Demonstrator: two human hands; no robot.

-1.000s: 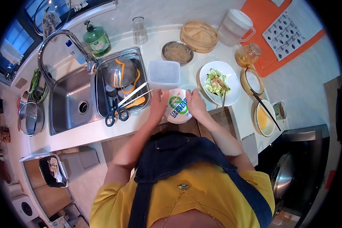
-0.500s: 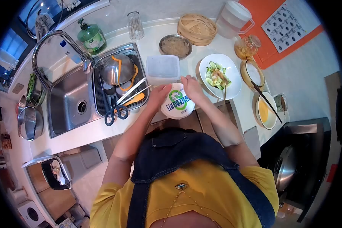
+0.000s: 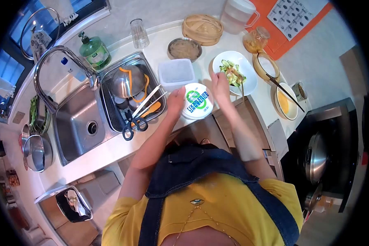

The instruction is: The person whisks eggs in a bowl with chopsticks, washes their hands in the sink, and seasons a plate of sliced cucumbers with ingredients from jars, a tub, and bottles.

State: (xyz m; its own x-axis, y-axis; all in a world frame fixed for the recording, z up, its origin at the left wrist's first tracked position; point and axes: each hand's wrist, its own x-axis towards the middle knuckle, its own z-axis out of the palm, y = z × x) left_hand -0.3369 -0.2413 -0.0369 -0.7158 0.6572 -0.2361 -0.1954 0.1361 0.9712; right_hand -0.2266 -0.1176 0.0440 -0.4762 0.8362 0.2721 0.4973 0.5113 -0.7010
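A round white tub (image 3: pixel 198 101) with a green and blue printed lid is held over the counter's front edge. My left hand (image 3: pixel 176 100) grips its left side. Just off the tub's upper right, my right hand (image 3: pixel 220 87) has its fingers curled together; whether anything small is between them I cannot make out. Behind the tub stands a translucent plastic container (image 3: pixel 176 73). A white plate (image 3: pixel 250 78) of sliced cucumber and other food, with a utensil in it, lies right of my right hand.
Left are the sink (image 3: pixel 76 123) and a drying rack (image 3: pixel 106 98) with scissors (image 3: pixel 134 125) at its front. A metal bowl (image 3: pixel 185 49) and bamboo steamer (image 3: pixel 202 30) stand at the back. On the right are an egg bowl (image 3: pixel 292 110) with chopsticks (image 3: pixel 287 93) and a pan lid (image 3: pixel 317 158).
My right hand has come off the tub and moved right and up. The tub stays in my left hand and has turned, its print now slanting. The camera view has shifted and tilted.
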